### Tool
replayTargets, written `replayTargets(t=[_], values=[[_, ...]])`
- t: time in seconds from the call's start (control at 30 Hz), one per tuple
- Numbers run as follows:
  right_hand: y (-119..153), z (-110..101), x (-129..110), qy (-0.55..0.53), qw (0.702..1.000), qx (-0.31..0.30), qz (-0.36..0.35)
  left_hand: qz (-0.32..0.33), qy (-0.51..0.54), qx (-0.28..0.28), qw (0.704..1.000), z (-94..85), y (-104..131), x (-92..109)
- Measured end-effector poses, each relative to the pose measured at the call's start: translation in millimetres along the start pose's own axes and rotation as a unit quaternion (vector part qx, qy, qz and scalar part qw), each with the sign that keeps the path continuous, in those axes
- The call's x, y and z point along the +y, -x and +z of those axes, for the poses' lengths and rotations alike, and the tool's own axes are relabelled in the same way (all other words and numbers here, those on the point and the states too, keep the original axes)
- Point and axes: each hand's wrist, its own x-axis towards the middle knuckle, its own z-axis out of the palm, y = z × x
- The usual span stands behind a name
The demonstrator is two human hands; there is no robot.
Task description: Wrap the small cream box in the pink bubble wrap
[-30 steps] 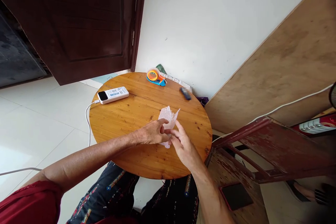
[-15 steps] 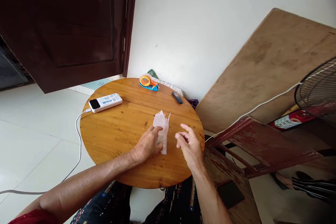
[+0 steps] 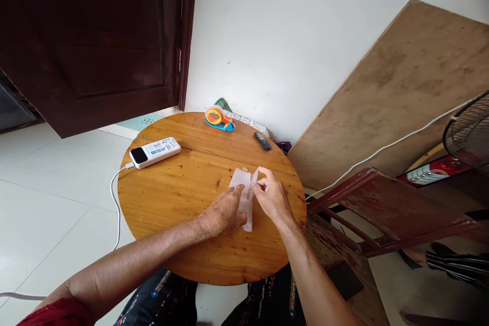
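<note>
A small piece of pale, translucent bubble wrap [image 3: 237,177] lies folded on the round wooden table [image 3: 183,178]. My left hand [image 3: 224,211] rests over its left side, thumb and fingers apart, the fingertips pressing it against the tabletop. On the other side my right hand [image 3: 273,197] is closed in a pinch on the wrap's raised right edge. Part of the wrap is hidden beneath my left fingers. Whether anything lies inside the fold, I cannot tell.
An orange and blue tape dispenser [image 3: 219,119] stands at the table's back edge, near a blurred dark object [image 3: 262,141]. At the left lies a white device [image 3: 155,153] with a cable. A red-brown chair [image 3: 397,209] and a fan [image 3: 468,135] are at the right; someone's foot shows beyond.
My right hand has moved left and pinched the wrap's upright edge. My left hand stays on the wrap. The whole view has shifted slightly.
</note>
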Motion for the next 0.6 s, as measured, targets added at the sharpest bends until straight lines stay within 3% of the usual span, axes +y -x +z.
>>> replayTargets(t=[0.1,0.3,0.43,0.53,0.6], values=[[0.8,8.9,7.8,-0.113,0.992,-0.026,-0.045,0.003,0.001,0.007,1.000,-0.2,1.0,-0.4],[-5.3,31.6,25.0,-0.225,0.971,-0.086,-0.001,0.057,-0.041,0.039,0.997,-1.5,11.2,-0.5],[-1.4,33.3,34.9,-0.266,0.957,-0.118,-0.013,0.114,-0.130,-0.006,0.985,-11.4,15.3,7.2],[2.2,24.6,38.7,-0.257,0.963,-0.080,-0.004,0.126,-0.157,-0.048,0.978,-17.4,12.3,10.9],[2.9,18.6,41.4,-0.242,0.969,-0.031,0.046,0.123,-0.162,-0.049,0.978,-17.4,9.2,9.1]])
